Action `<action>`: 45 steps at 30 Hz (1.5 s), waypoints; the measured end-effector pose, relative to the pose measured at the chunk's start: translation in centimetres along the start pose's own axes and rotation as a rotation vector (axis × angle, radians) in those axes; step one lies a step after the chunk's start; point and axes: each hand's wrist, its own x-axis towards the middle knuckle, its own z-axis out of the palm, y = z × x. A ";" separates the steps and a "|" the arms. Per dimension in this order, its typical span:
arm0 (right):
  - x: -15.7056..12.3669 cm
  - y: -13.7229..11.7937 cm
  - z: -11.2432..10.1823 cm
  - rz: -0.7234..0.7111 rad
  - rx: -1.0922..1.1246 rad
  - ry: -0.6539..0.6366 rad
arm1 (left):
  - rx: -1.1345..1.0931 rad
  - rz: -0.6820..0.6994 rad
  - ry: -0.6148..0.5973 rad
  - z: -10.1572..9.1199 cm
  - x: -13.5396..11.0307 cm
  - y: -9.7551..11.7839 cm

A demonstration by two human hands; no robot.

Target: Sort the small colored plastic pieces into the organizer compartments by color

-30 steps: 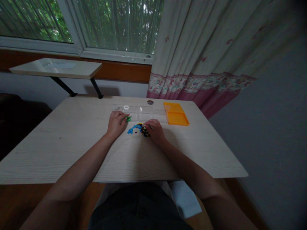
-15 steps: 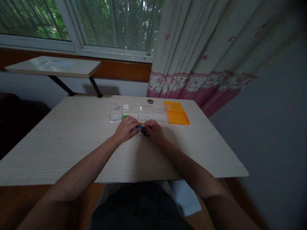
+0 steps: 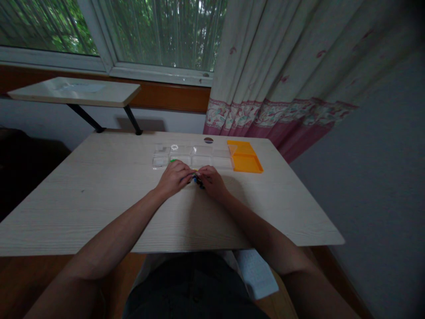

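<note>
My left hand and my right hand meet over the table, fingers closed together at the tips. Between them is a cluster of small black and blue pieces, too small and dark to name exactly. Both hands grip it, and the fingers cover much of it. A bit of yellow shows just beyond the fingertips. Right behind the hands lies a clear plastic compartment tray. Something small and green is in one of its near compartments, partly covered by my left hand.
An orange plastic tray or lid adjoins the clear one on its right. Behind them a round cable hole marks the pale wooden table. A raised shelf on black legs stands at the back left. A curtain hangs at the back right.
Both hands stay in nearly the same place. The fingers have shifted slightly on the cluster, and less of its blue part shows beside my left fingers.
</note>
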 end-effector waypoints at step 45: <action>0.4 2.0 -3.5 -0.206 -0.400 -0.324 | 0.207 -0.473 0.231 -0.5 -1.2 -5.4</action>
